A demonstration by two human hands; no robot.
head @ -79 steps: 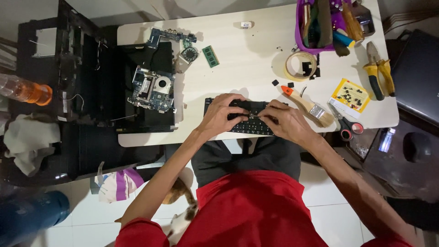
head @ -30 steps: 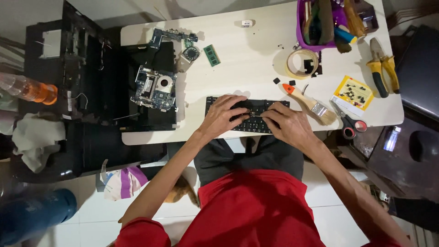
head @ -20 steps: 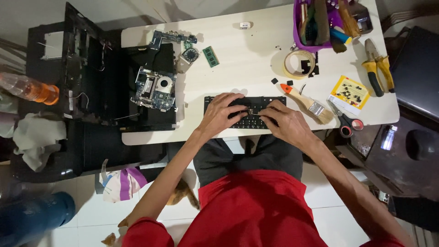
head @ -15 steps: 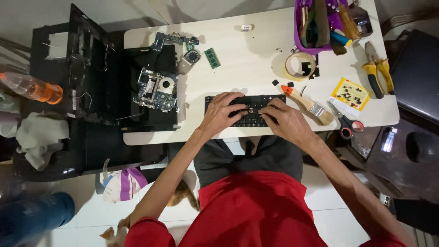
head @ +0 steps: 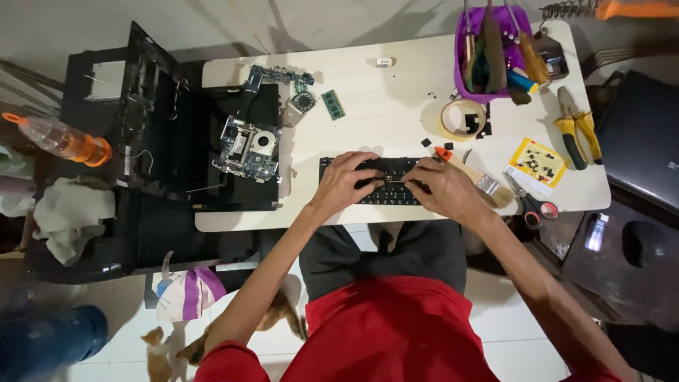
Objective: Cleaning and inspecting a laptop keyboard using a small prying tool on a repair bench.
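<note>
Both hands rest on a black keyboard [head: 378, 181] that lies flat near the front edge of the white desk [head: 396, 92]: the left hand [head: 346, 180] presses curled fingers on its left part and the right hand [head: 442, 189] does the same on its right part, so neither hand grasps it. Near the left edge of the desk an opened black laptop shell [head: 191, 152] and a loose circuit board [head: 247, 148] lie apart, so I think the laptop is in pieces and the keyboard is not back in yet.
</note>
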